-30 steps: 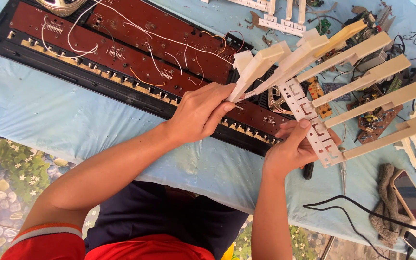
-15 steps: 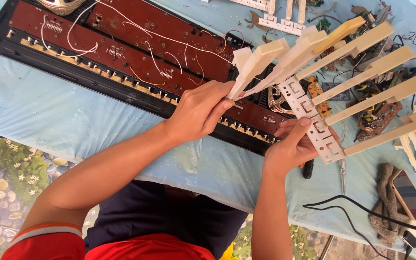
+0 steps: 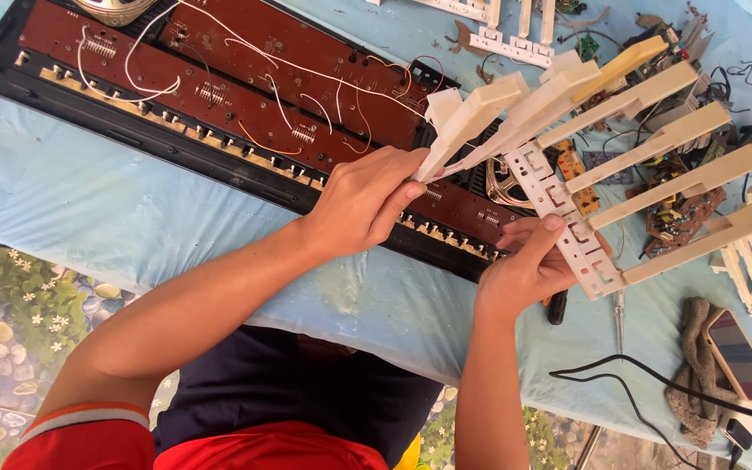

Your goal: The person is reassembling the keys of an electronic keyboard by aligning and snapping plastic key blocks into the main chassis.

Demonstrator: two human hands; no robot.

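My left hand (image 3: 367, 204) pinches the near ends of two cream piano keys (image 3: 489, 117) that are bent away from their strip. My right hand (image 3: 528, 270) grips the white plastic key strip (image 3: 567, 231), from which several more cream keys (image 3: 681, 178) fan out to the right. Both hands hold this key assembly above an opened black keyboard case (image 3: 132, 139) with brown circuit boards (image 3: 245, 65) and white wires inside.
The keyboard lies on a light blue cloth (image 3: 132, 218) over a table. Loose circuit boards (image 3: 681, 213), more white key strips (image 3: 515, 39) and wires lie at the back right. A phone (image 3: 735, 352) on a grey rag, black cables (image 3: 646, 383) and a screwdriver (image 3: 618, 313) sit near the right edge.
The key assembly has shifted slightly up and right in my hands. My left hand has bent the two keys a bit further from the strip.
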